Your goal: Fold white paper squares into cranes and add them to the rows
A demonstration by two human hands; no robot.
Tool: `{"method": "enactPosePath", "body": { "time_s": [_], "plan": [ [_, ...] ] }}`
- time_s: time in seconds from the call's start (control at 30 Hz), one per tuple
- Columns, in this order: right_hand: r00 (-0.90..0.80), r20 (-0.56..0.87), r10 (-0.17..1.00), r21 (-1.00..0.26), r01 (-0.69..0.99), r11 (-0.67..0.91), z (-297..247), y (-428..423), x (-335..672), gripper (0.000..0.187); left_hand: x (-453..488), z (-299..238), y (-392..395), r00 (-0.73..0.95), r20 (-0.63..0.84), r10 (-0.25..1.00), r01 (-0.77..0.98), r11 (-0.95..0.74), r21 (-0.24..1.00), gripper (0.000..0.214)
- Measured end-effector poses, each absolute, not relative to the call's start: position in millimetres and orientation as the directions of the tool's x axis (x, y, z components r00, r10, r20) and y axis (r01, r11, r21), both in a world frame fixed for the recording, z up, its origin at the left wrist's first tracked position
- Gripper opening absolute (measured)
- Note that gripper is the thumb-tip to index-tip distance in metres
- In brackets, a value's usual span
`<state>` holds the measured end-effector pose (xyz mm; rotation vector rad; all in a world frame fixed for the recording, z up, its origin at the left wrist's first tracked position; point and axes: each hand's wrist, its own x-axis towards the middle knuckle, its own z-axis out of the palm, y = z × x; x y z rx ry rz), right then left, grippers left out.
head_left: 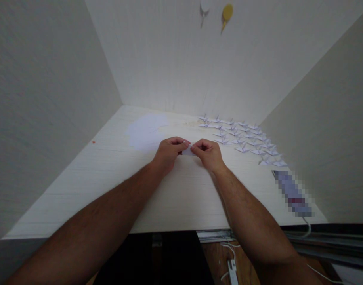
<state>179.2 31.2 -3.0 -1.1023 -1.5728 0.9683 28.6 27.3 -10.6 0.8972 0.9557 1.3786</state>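
Observation:
A small piece of white paper (188,151) is held between my two hands, just above the middle of the table. My left hand (171,152) pinches its left side, thumb against the fingers. On the other side, my right hand (208,153) grips the paper's upper right part between thumb and forefinger. The fingers cover part of the paper, so its exact folded shape cannot be made out. Beyond my left hand lies a loose spread of white paper sheets (146,132). Several white folded paper cranes (237,140) stand in rows to the right of my right hand.
A pixelated flat device (293,194) with a cable lies near the table's right edge. Walls enclose the white table (107,174) on three sides. Yellow (227,12) and white hooks hang on the back wall. A power strip (233,272) rests on the floor below.

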Motion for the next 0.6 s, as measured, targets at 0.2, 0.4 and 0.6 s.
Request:
{"method": "enactPosePath", "body": {
  "time_s": [0.2,0.4,0.6],
  "plan": [
    [-0.144,0.245,0.959,-0.937,0.217,0.272,-2.7,30.9,178.9,0.02,29.5,-5.7,25.1,-0.002,-0.046,0.999,-0.42,0.041,0.907,0.012],
    [-0.131,0.256,0.958,-0.922,0.265,0.283,-2.5,30.0,179.2,0.02,28.4,-5.8,24.2,-0.012,0.009,1.0,-0.297,-0.012,0.955,0.013],
    [-0.154,0.255,0.955,-0.903,0.315,0.292,-0.7,28.9,179.8,0.025,24.2,-1.9,21.3,0.012,0.121,0.993,-0.001,-0.121,0.993,0.011]
  ]
}}
